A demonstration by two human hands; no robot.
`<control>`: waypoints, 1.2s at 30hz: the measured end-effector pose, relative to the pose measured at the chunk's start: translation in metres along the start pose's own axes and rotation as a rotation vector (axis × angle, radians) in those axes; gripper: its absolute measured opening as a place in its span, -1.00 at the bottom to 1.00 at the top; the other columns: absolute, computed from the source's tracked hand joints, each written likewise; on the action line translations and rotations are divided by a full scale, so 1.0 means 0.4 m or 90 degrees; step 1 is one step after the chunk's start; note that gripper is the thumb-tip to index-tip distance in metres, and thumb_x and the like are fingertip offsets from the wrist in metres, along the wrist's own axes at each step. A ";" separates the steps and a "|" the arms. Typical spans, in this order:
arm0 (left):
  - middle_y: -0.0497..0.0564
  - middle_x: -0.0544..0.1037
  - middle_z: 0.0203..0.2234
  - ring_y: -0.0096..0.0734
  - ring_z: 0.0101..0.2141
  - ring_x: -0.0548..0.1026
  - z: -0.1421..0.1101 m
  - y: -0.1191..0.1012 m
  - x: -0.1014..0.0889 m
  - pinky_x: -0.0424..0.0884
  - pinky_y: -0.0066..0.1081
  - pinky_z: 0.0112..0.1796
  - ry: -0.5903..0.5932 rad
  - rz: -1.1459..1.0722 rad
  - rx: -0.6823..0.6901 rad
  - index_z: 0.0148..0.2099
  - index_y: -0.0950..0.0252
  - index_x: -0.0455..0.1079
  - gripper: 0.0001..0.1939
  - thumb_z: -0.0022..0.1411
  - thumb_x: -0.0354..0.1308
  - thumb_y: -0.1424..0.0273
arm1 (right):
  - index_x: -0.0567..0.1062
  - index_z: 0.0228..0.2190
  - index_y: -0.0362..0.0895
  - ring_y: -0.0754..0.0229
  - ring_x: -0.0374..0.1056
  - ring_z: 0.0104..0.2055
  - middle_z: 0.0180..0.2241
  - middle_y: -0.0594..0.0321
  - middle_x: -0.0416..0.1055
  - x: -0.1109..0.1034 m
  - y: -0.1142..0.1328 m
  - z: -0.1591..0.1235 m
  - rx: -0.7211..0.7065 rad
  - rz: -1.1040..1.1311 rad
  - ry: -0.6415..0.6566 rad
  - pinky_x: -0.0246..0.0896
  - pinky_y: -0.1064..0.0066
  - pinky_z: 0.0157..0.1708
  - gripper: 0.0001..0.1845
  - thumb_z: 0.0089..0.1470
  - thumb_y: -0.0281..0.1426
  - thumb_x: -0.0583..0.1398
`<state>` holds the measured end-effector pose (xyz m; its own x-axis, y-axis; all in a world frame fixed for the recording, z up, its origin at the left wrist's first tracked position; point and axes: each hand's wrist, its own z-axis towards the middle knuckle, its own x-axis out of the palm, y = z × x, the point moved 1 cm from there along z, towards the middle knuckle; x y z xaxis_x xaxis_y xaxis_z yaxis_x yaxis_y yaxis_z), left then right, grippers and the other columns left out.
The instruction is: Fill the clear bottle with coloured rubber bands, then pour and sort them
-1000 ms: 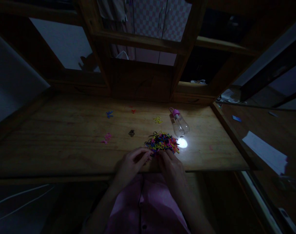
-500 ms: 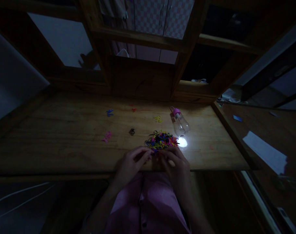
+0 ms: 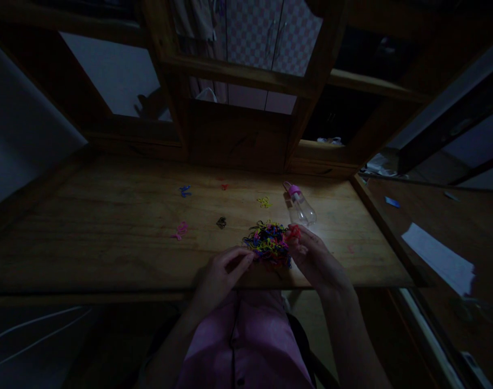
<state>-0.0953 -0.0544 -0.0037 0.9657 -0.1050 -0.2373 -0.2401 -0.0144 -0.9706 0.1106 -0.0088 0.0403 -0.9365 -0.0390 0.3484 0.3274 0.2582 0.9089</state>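
A tangled heap of multicoloured rubber bands (image 3: 268,242) lies near the table's front edge, between my hands. My right hand (image 3: 317,260), turned partly palm up at the heap's right side, pinches red rubber bands (image 3: 294,232) between thumb and fingers. On the left, my left hand (image 3: 226,270) has thumb and index finger closed together at the heap's edge; what they hold, if anything, is too small to name. Small groups of bands lie apart by colour: blue (image 3: 185,191), red (image 3: 224,187), yellow (image 3: 265,202), pink (image 3: 181,230) and black (image 3: 221,222).
Behind the heap, a clear bulb-shaped bottle with a pink cap (image 3: 302,206) lies on the wooden table (image 3: 120,216). Wooden shelving (image 3: 238,135) rises along the back. To the right, a lower brown surface holds a white paper (image 3: 439,259) and a small blue packet (image 3: 392,202).
My right hand has moved right and up from the heap's front, lifting red bands. My left hand stays nearly in place. The bright light spot beside the heap no longer shows.
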 end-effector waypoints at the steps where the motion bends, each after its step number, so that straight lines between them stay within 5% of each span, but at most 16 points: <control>1: -0.03 0.59 -0.32 -0.36 -0.28 0.53 0.000 0.001 0.000 0.39 -0.46 -0.21 -0.001 0.000 0.003 -0.22 0.23 0.51 -0.74 0.31 0.08 0.20 | 0.59 -0.28 -0.07 0.26 0.45 -0.34 -0.28 0.20 0.55 0.006 0.014 0.018 0.002 0.007 0.017 0.42 0.44 -0.32 -0.77 -0.04 -0.28 0.36; 8: -0.03 0.56 -0.39 -0.37 -0.33 0.51 0.009 0.005 0.005 0.40 -0.49 -0.29 -0.011 -0.018 0.002 -0.23 0.22 0.49 -0.70 0.32 0.05 0.15 | 0.58 -0.27 -0.13 0.24 0.47 -0.29 -0.28 0.16 0.57 0.135 0.076 0.266 -0.127 -0.179 0.148 0.38 0.43 -0.31 -0.75 -0.03 -0.30 0.34; 15: -0.05 0.53 -0.43 -0.41 -0.36 0.48 0.011 0.009 0.012 0.37 -0.51 -0.30 -0.031 0.006 0.037 -0.28 0.24 0.48 -0.69 0.34 0.02 0.18 | 0.60 -0.36 -0.20 0.25 0.49 -0.44 -0.45 0.18 0.58 0.285 0.001 0.539 -0.325 -0.653 0.171 0.29 0.54 -0.47 -0.89 -0.03 -0.45 0.31; 19: -0.05 0.54 -0.40 -0.41 -0.34 0.49 0.010 0.010 0.012 0.36 -0.52 -0.28 -0.034 0.005 0.037 -0.28 0.23 0.47 -0.70 0.35 0.02 0.19 | 0.64 -0.46 -0.21 0.19 0.49 -0.41 -0.51 0.16 0.56 0.327 -0.030 0.581 -0.348 -0.736 0.191 0.27 0.52 -0.43 -0.93 -0.09 -0.55 0.31; 26: -0.07 0.53 -0.39 -0.43 -0.32 0.50 0.010 0.007 0.008 0.36 -0.53 -0.26 -0.016 0.009 0.035 -0.26 0.21 0.47 -0.71 0.36 0.00 0.19 | 0.68 -0.36 -0.15 0.16 0.50 -0.27 -0.36 0.13 0.61 0.340 -0.018 0.599 -0.367 -0.829 0.237 0.27 0.51 -0.28 -0.72 -0.05 -0.64 0.21; 36: -0.07 0.54 -0.38 -0.42 -0.31 0.50 0.007 0.017 0.013 0.37 -0.52 -0.26 -0.013 0.005 0.038 -0.22 0.19 0.47 -0.71 0.37 -0.01 0.17 | 0.63 -0.20 -0.14 0.13 0.45 -0.10 -0.14 0.17 0.57 0.371 -0.013 0.656 -0.317 -0.875 0.333 0.23 0.47 -0.11 -0.68 0.13 -0.52 0.10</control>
<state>-0.0919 -0.0524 -0.0117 0.9656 -0.0851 -0.2456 -0.2424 0.0457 -0.9691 -0.0631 0.2373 0.0271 -0.4294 -0.3163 -0.8459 -0.6100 -0.5891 0.5299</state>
